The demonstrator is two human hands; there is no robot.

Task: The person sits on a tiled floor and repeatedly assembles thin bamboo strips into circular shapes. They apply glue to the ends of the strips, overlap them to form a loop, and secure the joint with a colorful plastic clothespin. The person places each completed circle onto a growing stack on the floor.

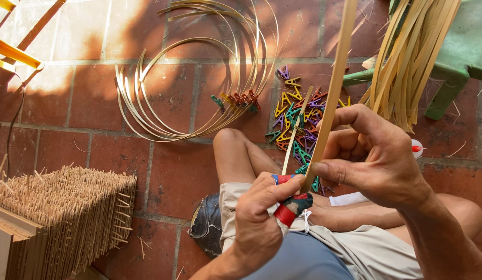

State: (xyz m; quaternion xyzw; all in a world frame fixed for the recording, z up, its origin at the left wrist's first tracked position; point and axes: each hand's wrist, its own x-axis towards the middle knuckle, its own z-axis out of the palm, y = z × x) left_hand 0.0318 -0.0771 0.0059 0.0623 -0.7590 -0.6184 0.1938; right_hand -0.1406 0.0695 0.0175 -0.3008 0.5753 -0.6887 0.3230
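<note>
The right hand (373,158) pinches a long pale bamboo strip (331,98) between thumb and curled fingers, keeping it upright and steady. The left hand (259,218) is closed around a red-and-blue taped tool handle (288,207) set against the strip's lower end, above the lap. Small coloured plastic clips (295,119) lie scattered on the red tile floor (168,171), near coiled bamboo hoops (199,83).

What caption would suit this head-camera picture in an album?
Seated on red tiles, left hand grips a tape-wrapped knife handle while right hand steadies a bamboo strip.
</note>
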